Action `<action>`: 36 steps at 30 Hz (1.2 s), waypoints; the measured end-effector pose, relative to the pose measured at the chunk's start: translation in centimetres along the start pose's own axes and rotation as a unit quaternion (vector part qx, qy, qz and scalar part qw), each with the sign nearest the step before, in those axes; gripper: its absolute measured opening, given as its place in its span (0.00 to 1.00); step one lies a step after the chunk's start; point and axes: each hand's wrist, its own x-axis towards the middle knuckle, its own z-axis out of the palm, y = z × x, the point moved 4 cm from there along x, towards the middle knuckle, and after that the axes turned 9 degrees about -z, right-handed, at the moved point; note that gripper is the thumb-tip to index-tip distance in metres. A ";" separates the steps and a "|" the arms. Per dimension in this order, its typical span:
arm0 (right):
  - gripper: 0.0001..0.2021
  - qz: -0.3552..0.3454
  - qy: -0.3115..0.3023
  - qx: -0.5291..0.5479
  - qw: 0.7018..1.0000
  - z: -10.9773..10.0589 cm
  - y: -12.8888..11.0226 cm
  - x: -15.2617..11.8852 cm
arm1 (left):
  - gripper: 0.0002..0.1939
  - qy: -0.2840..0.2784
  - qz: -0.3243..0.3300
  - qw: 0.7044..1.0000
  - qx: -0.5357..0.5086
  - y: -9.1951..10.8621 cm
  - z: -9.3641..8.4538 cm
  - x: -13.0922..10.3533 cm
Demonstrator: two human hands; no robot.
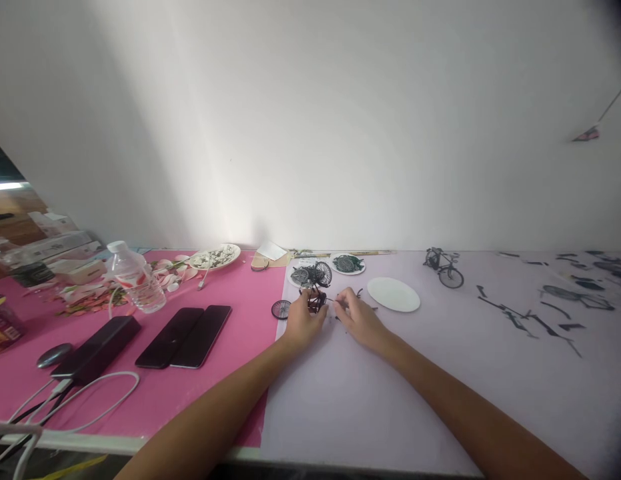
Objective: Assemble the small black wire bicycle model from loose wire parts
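Observation:
My left hand (pixel 304 321) is closed on a small dark model bicycle (pixel 317 301), whose wheel (pixel 280 309) sticks out to the left over the edge between the pink and the pale surface. To its right, my right hand (pixel 357 317) pinches a thin piece (pixel 333 301) that reaches toward the bicycle; its far end is too small to make out. Just behind my hands stands a white plate (pixel 291 281) with dark spoked wheels (pixel 310 273). A second plate (pixel 361 269) holds dark green parts (pixel 346 263). Small dark parts lie beside my right hand.
A bare white plate (pixel 393 295) is right of my hands, with an assembled model bicycle (pixel 443 267) beyond and flat dark parts (pixel 520 317) farther right. On the left are two phones (pixel 200 337), a black power strip (pixel 97 350), cables and a plastic bottle (pixel 137 280).

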 end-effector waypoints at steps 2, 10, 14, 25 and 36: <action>0.09 -0.005 0.000 0.000 1.000 0.1 0.2 0.0 | 0.15 0.000 0.001 1.000 0.000 0.0 0.0 0.0; 0.10 0.005 -0.017 -0.031 0.999 -0.1 0.2 0.1 | 0.16 -0.002 -0.008 1.000 0.003 0.0 -0.1 0.0; 0.09 0.008 -0.021 -0.050 0.998 -0.4 -0.2 0.2 | 0.15 -0.001 -0.013 1.000 0.002 0.2 -0.1 -0.1; 0.10 0.009 -0.018 -0.066 0.998 -0.3 -0.3 0.2 | 0.15 -0.003 -0.016 1.000 0.005 0.4 -0.2 -0.2; 0.12 -0.002 0.014 -0.028 1.000 -0.1 0.0 0.3 | 0.14 0.003 -0.019 1.000 -0.019 -0.2 0.1 0.1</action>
